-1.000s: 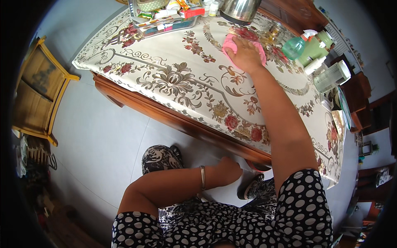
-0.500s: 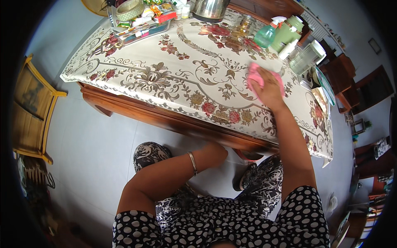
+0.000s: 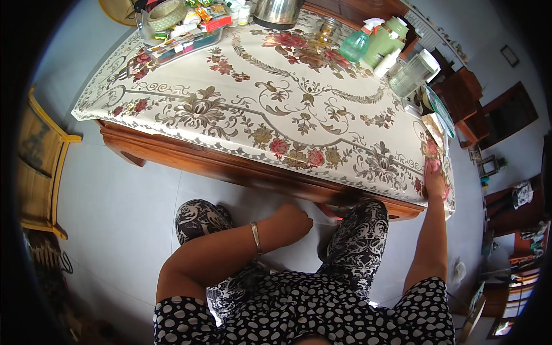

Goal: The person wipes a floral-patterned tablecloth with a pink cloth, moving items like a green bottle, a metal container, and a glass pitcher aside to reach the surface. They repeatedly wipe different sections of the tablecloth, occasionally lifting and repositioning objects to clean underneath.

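My right hand (image 3: 436, 183) presses a pink cloth (image 3: 432, 167) onto the flowered tablecloth (image 3: 230, 138), near the table's right end. Only parts of the cloth show around the fingers. In front of the table, over my lap, my left hand (image 3: 293, 223) is closed in a fist, with a silver bangle (image 3: 256, 237) on the wrist. Nothing sticks out of that fist, and it does not touch the table.
At the back right stand a green spray bottle (image 3: 355, 43), a green flask (image 3: 386, 40), a white bottle (image 3: 387, 63) and a clear jug (image 3: 413, 75). A filled plastic tray (image 3: 184, 49), a metal kettle (image 3: 277, 12) and a glass jar (image 3: 329, 30) stand farther left. A wooden chair (image 3: 43, 164) is at left.
My right hand has moved with the pink cloth from the right-middle of the table toward its near right end. My left fist has shifted slightly left, and the view has turned a little.
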The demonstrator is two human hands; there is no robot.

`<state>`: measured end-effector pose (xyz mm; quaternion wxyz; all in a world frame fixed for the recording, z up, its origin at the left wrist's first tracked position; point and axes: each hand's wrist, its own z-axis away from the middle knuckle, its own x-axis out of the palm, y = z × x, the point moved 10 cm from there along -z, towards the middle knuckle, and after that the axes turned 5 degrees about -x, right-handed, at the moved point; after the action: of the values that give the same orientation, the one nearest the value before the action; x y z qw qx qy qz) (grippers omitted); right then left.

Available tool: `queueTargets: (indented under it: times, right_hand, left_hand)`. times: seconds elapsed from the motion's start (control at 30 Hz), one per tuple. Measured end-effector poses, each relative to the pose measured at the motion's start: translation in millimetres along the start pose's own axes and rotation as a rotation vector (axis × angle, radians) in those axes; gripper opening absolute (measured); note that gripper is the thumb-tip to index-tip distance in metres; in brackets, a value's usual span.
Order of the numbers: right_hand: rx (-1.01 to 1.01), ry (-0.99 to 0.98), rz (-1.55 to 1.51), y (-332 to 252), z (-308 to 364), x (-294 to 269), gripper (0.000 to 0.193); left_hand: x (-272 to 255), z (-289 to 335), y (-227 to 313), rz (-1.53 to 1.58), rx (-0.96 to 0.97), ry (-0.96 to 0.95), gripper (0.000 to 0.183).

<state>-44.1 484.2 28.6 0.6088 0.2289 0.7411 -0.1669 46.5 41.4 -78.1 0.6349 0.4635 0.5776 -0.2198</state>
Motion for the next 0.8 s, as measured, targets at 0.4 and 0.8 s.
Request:
queueTargets:
  times: [0.4,0.8]
  right_hand:
    - [-0.460,0.079,-0.112,-300,-51,-5,0.057]
    - [-1.187,0.057,-0.465,-613,146,-61,0.058]
  left_hand:
    - [4,-2,0,0.042,0.013,0.007,0.008]
    - [41,-27,-31,0.144,-0.069,0.029,0.015]
